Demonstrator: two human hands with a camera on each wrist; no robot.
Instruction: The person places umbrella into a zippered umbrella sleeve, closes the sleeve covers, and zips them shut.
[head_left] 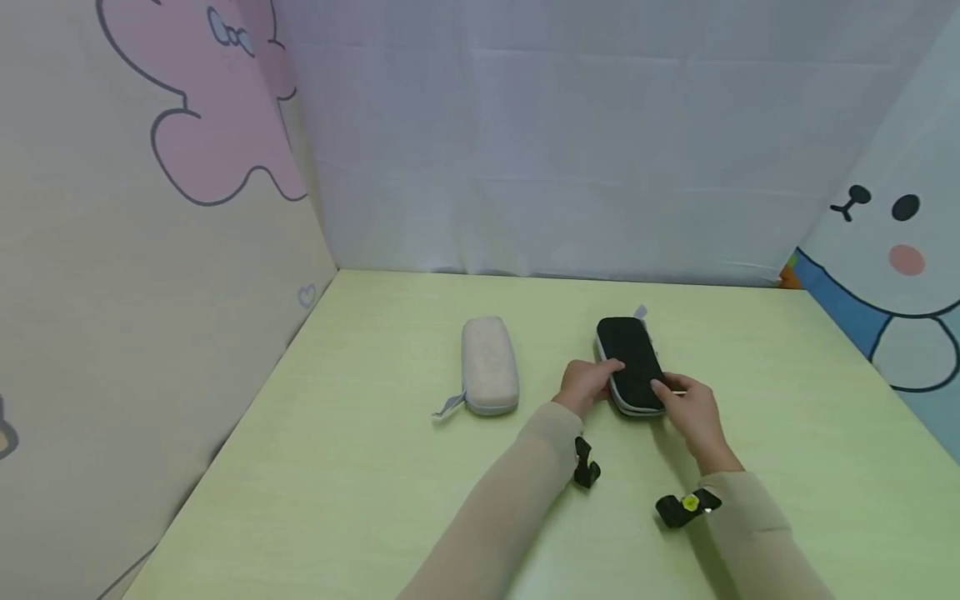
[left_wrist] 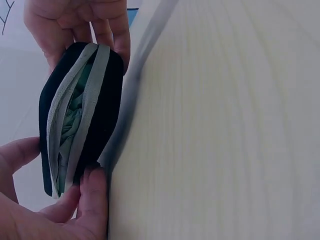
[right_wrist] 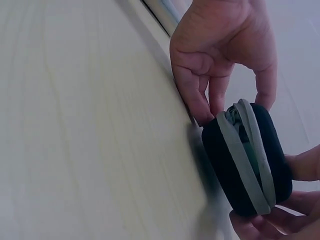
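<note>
Both hands grip a black zip case (head_left: 632, 360) with pale zip edges, tilted at the right of the table's middle. My left hand (head_left: 585, 385) holds its left side, thumb on the top face. At the near right corner, my right hand (head_left: 693, 412) pinches it, thumb on top and fingers beneath. In the left wrist view, the zip stands parted along the case's side, and crumpled green material (left_wrist: 71, 125) shows inside. The right wrist view shows the same gap between the pale zip edges (right_wrist: 244, 162), with fingers on both ends of the case.
A light grey case (head_left: 490, 364) with a strap at its near left corner lies left of the hands. The pale green-yellow table (head_left: 337, 483) meets a white curtain (head_left: 555, 150) at the back. Printed cartoon walls stand left and right.
</note>
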